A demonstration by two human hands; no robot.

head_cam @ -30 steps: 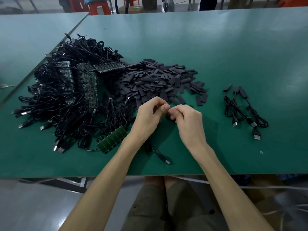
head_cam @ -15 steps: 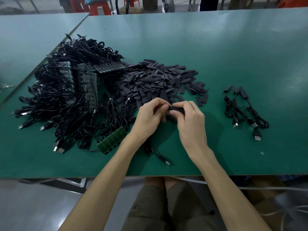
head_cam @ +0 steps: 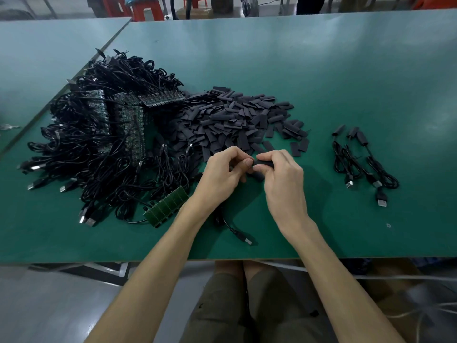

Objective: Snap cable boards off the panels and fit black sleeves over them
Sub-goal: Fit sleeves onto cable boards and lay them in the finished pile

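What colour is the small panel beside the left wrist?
The panel is green; head view.

My green table (head_cam: 321,58) holds a big cable heap (head_cam: 99,144), a sleeve pile (head_cam: 235,120), a green panel (head_cam: 168,206), three sleeved cables (head_cam: 358,162).

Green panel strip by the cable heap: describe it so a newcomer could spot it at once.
On the green table, find the big black cable heap at the left. At its near edge lies the green panel strip, flat. Unlike the dark panels buried in the heap, it is bright green and uncovered.
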